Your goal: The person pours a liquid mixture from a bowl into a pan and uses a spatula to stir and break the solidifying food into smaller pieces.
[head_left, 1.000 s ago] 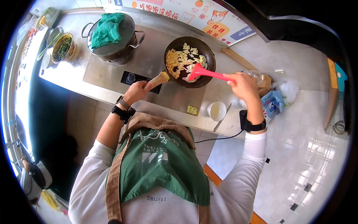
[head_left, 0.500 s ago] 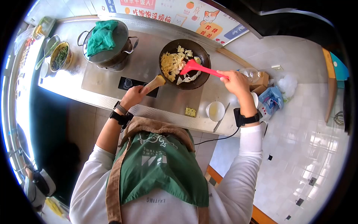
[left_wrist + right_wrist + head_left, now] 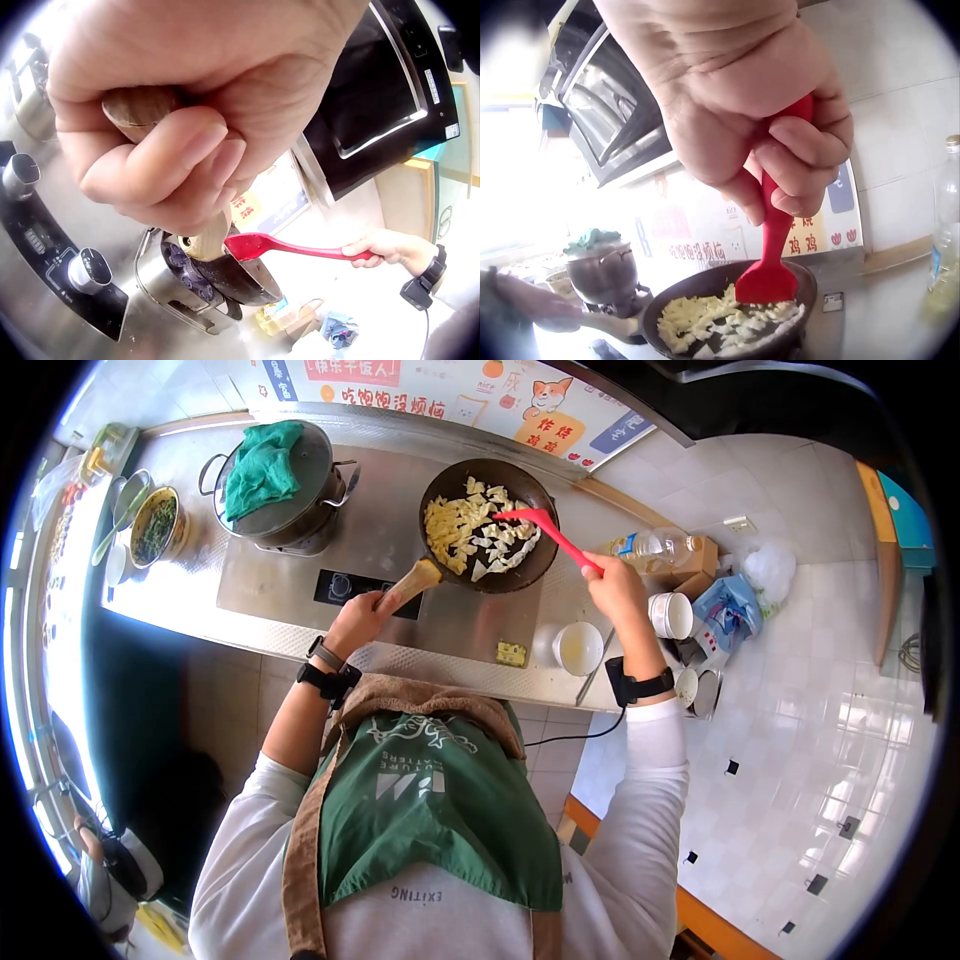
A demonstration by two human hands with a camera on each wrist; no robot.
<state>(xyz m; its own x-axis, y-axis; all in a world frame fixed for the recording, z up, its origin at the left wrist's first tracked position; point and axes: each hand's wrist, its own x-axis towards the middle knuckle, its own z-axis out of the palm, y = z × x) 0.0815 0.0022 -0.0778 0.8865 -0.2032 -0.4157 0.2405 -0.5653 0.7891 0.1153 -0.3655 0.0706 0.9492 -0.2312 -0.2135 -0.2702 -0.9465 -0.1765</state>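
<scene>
My left hand (image 3: 358, 622) grips the wooden handle (image 3: 416, 577) of a dark frying pan (image 3: 538, 485), fingers wrapped round it in the left wrist view. Yellow and white pieces of scrambled egg (image 3: 453, 528) lie spread across the pan bottom. A red spatula (image 3: 769, 281) is held by my right hand (image 3: 615, 588), its fingers curled round the handle in the right wrist view. The spatula head dips inside the pan, right at the egg pieces near the far side.
Left of the pan stands a lidded pot (image 3: 318, 465) topped by a green cloth (image 3: 262, 470). A bowl of chopped greens (image 3: 155, 530) sits at the far left. Near the front are a white bowl (image 3: 578, 649) and a small yellow-green packet (image 3: 511, 653). A bottle (image 3: 660, 548) lies at the right.
The spatula head has gone left through the egg, then up toward the pan's far side. The egg pieces lie more spread out. My left hand keeps its hold on the handle.
</scene>
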